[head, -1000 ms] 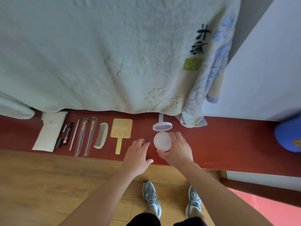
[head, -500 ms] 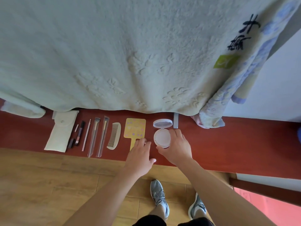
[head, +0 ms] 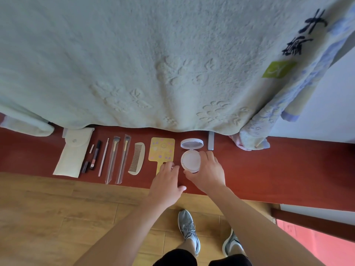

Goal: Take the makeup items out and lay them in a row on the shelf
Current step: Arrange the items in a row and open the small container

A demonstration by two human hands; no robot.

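A row of makeup items lies on the red shelf: a white pouch, a dark lip tube, a thin stick, two wrapped brushes, a comb and a yellow hand mirror. A white round compact lies with its lid up. My right hand grips the compact's base from the right. My left hand rests on the shelf, its fingers over the mirror's handle.
A pale green blanket hangs over the shelf's back edge, with a flowered cloth at its right. A small grey object lies behind the compact. Wooden floor and my shoes lie below the shelf.
The view has shifted, so everything sits further right in the picture. My left hand has moved onto the mirror's handle. My right hand stays on the compact.
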